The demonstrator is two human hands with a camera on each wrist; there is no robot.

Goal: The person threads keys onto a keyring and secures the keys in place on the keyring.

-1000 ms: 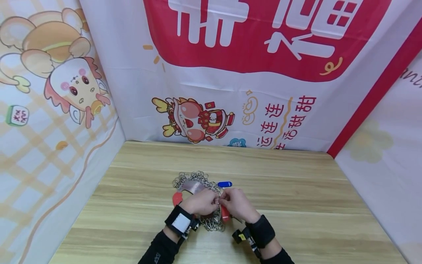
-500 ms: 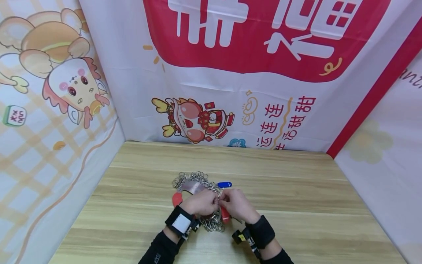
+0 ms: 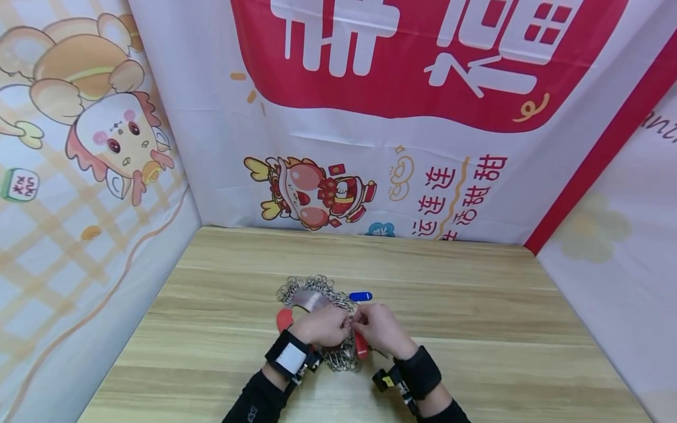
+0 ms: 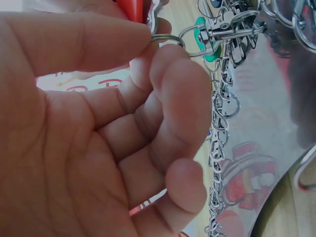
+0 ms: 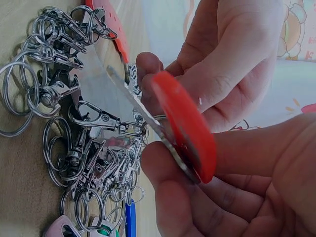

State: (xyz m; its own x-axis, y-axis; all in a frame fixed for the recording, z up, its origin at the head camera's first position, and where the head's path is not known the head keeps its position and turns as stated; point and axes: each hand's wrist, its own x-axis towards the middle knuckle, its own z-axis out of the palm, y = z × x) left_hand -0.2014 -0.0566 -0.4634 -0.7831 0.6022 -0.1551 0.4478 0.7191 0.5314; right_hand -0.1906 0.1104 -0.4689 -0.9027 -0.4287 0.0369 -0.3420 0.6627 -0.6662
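My left hand [image 3: 327,325] pinches a small split ring [image 4: 168,38] between thumb and forefinger. The ring is linked to a silver swivel clasp [image 4: 217,33], with a green piece behind it. Close beside it, my right hand [image 3: 385,329] pinches a flat, key-like piece with a red plastic head [image 5: 185,126] and a thin metal blade [image 5: 128,94]. The blade lies right by the ring in the right wrist view. Under the hands, many linked clasps and rings [image 3: 341,358] lie around a shiny curved plate [image 3: 309,298] with red end parts [image 3: 284,319].
A blue plastic piece [image 3: 361,296] lies just beyond the clasps on the wooden table [image 3: 476,305]. At lower left in the right wrist view is a pink piece [image 5: 61,228]. Printed cloth [image 3: 222,176] hangs behind the table and on both sides.
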